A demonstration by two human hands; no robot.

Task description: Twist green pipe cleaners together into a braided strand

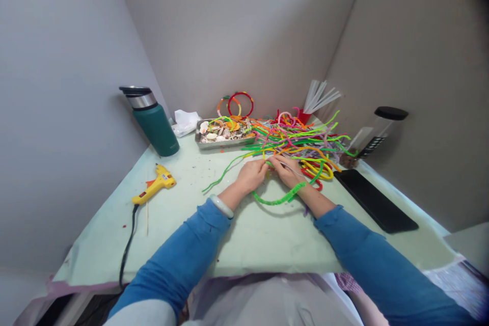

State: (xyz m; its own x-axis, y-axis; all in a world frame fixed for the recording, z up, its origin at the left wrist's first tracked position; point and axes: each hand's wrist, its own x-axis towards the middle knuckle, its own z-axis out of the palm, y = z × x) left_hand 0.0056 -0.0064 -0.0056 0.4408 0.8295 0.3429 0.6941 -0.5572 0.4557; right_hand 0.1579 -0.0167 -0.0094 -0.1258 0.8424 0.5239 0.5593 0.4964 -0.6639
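On the table [263, 249], a green fuzzy hoop [278, 202] curves nearest the body. Just beyond, the left hand [252, 175] and right hand [287, 172] meet, fingertips pinched tight on what seems its far end; the join looks unfinished. Farther back lie loose pipe cleaners [298, 138], then two seemingly complete rings [252, 104] by the wall [267, 35].

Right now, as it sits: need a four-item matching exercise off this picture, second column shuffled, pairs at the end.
Column one
1. Glue gun
2. Metal tray
3. Black slab
4. Thick green strip

Column two
A. Fuzzy, bent in an arc
B. Holding shells
C. Yellow, with a dark cord
D. Lying near the right edge of the table

Pairs: 1-C, 2-B, 3-D, 4-A
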